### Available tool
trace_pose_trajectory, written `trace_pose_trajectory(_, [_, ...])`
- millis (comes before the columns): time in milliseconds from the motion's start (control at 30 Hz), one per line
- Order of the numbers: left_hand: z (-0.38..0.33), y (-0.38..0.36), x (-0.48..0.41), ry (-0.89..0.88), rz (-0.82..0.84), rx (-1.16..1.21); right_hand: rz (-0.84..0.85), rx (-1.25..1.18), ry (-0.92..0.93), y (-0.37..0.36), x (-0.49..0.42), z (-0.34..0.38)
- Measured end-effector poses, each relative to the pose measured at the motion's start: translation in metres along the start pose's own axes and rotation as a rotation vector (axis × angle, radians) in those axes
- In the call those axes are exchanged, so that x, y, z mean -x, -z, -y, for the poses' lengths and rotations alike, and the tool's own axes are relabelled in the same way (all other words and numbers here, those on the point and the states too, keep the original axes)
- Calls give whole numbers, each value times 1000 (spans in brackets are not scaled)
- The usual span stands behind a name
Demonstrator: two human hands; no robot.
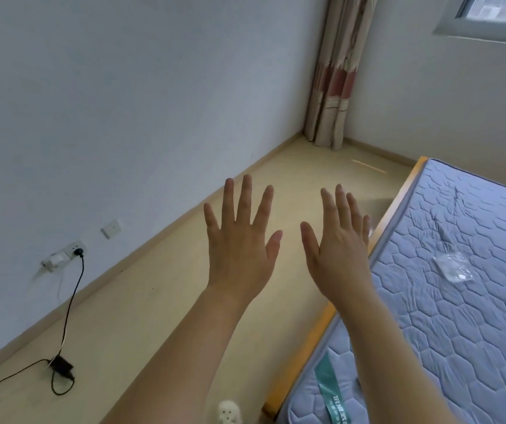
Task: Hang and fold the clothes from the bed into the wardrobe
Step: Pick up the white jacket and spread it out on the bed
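Both hands raised in front of me, backs toward the camera: left hand with fingers straight and spread, right hand with fingers straight and closer together. Neither holds nor touches anything. They hang over bare floor, just left of the bed. Judgement: this is a hands-free pose with no garment taken up yet, so the task looks to be at its start or between items. Clothes: none visible. The part of the mattress in view carries only a small crumpled piece of clear plastic, well apart from my hands. Wardrobe: not in view, so I cannot say which way it lies. Surroundings: a curtain hangs in the far corner, with a window at upper right. On the left wall, a socket with a black cable runs down to a power brick on the floor. A small white fluffy thing sits at the bottom edge; I cannot tell what it is. Obstructions: the cable loops on the floor near the wall, a possible trip hazard if I step that way. Nothing lies between my hands and the mattress edge.
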State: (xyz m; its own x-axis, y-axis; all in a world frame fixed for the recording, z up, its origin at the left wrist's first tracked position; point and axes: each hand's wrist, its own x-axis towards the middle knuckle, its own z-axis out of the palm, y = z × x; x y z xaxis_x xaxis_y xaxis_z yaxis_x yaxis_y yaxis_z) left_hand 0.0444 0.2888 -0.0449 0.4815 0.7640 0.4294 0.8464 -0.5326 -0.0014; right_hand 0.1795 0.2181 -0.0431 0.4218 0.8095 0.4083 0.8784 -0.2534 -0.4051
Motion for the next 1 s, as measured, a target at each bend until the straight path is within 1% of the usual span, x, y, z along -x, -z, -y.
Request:
trace_pose_trajectory(133, [35, -34, -68, -30, 11, 12, -36, -27, -51, -46, -68, 10])
trace_pose_trajectory(267, [63, -75, -167, -62, 67, 76, -58, -76, -152, -98, -159, 3])
trace_pose_trajectory(333, [70, -99, -224, -104, 116, 148, -30, -108, -196, -123, -214, -3])
trace_pose_trajectory(400, [74, -122, -277, -156, 161, 164, -5, -87, -229, -142, -262, -11])
trace_pose_trajectory(500, [76, -151, -345, -208, 153, 190, -27, -65, -271, -159, -318, -27])
trace_pose_trajectory(633, [70, -191, -426, -251, 114, 317, -49, -43, -347, -170, -384, -62])
trace_pose_trajectory(733, [51, -234, -492, -274, 119, 410, -110, -12, -403, -185, -435, -95])
trace_pose_trajectory(833, [21, -280, -559, -417, 118, 482, -176, 30, -462, -206, -488, -131])
trace_pose_trajectory(900, [7, -312, -611, -484, 116, 510, -160, 74, -493, -221, -533, -155])
trace_pose_trajectory(1000, [-10, -354, -703, -505, 172, 573, -146, 132, -567, -236, -618, -189])
